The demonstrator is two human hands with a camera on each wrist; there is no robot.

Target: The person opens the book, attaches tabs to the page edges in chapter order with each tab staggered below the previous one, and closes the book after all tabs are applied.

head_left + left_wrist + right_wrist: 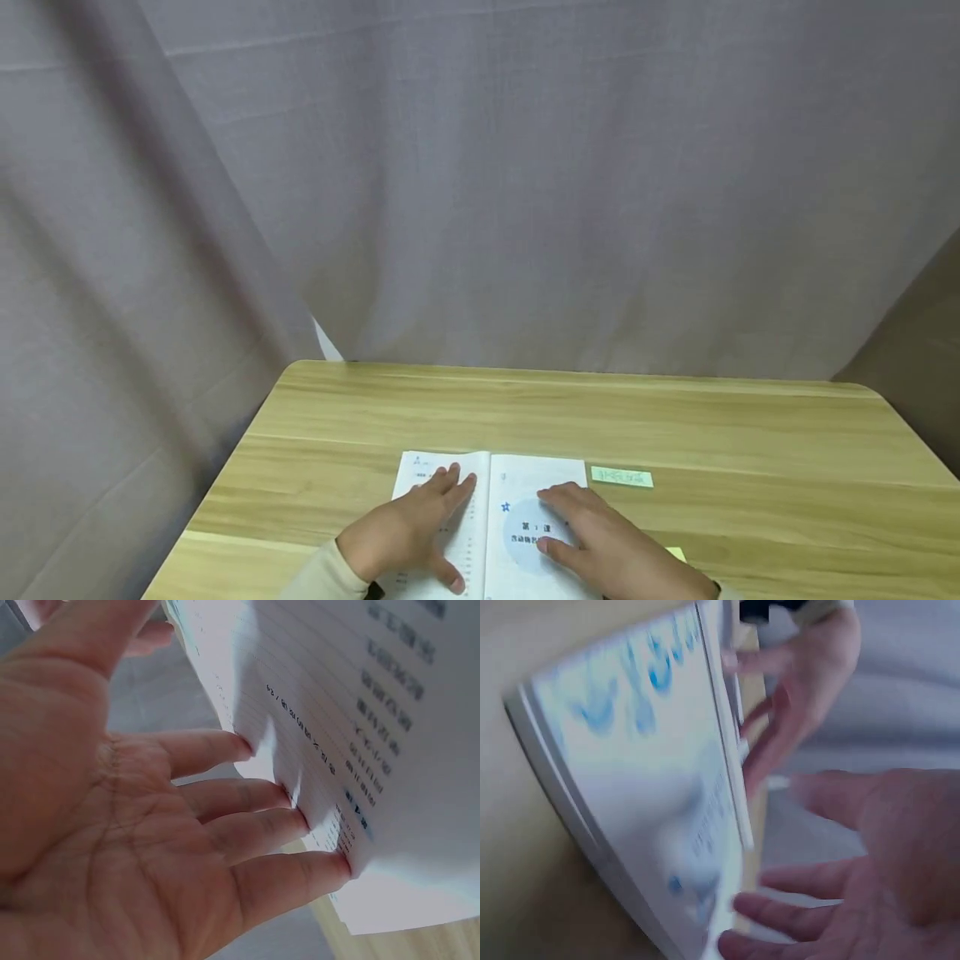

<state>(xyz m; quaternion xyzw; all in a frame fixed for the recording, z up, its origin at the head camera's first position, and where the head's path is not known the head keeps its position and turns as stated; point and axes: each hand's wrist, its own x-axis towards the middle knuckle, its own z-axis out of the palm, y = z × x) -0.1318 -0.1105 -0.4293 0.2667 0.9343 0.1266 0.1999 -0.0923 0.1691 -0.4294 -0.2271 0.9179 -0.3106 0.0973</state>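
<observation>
An open book (517, 475) with printed text lies on the wooden table at its near side. My left hand (408, 525) is on the left page with fingers spread; in the left wrist view its fingertips (345, 864) press against the printed page (427, 802). Over the right page, which carries a pale blue circle (517, 550) with a heading, my right hand (603, 537) hovers with loosely bent fingers. The right wrist view, blurred, has that right hand (847, 900) holding nothing, beside the book (622, 772), and the left hand (802, 682) beyond it.
A pale green paper strip (622, 477) with writing lies just right of the book. A yellow slip (677, 554) peeks out beside my right forearm. Grey curtain (525, 208) hangs behind the table's far edge (570, 375) and along the left.
</observation>
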